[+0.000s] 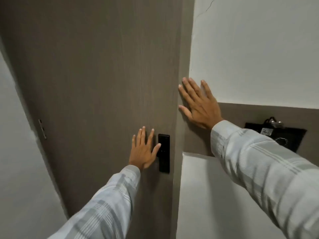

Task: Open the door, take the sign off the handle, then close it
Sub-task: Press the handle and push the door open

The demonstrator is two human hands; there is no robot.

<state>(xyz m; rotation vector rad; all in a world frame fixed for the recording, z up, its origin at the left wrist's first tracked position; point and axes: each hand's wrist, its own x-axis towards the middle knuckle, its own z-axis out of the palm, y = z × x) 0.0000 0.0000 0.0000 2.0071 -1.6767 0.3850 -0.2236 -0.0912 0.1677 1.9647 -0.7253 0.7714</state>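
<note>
A grey-brown wood-grain door (96, 75) fills the middle of the head view and sits flush in its frame. A black lock plate (164, 153) is mounted near its right edge; my left hand hides most of the handle. My left hand (144, 151) lies flat on the door just left of the plate, fingers spread, thumb over the plate. My right hand (198, 104) rests flat on the door frame and wall to the right, fingers apart. No sign shows on this side.
White wall (255, 49) stands to the right, with a grey-brown recess holding a black box with a dial (279, 137). A white ledge (207, 187) juts out below it. A hinge (42, 129) shows on the door's left edge, next to more white wall.
</note>
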